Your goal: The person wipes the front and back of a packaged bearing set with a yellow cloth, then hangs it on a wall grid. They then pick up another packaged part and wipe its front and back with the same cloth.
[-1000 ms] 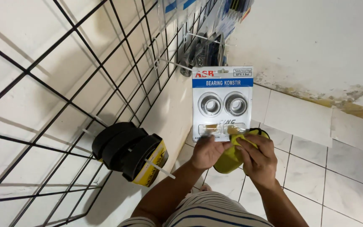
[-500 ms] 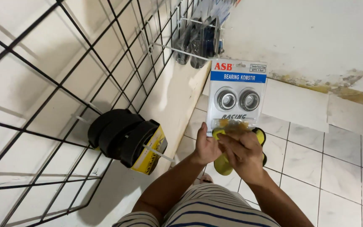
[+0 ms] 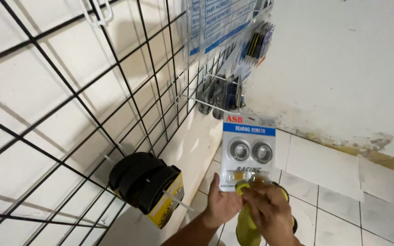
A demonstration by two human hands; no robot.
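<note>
Blister card (image 3: 247,152) higher now — both hands (image 3: 251,207).

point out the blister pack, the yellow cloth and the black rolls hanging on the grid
blister pack (image 3: 248,152), head view, on the blue and white card between the two rings
yellow cloth (image 3: 246,224), head view, on the fold below the hands
black rolls (image 3: 138,178), head view, on the middle roll's outer curve
</note>
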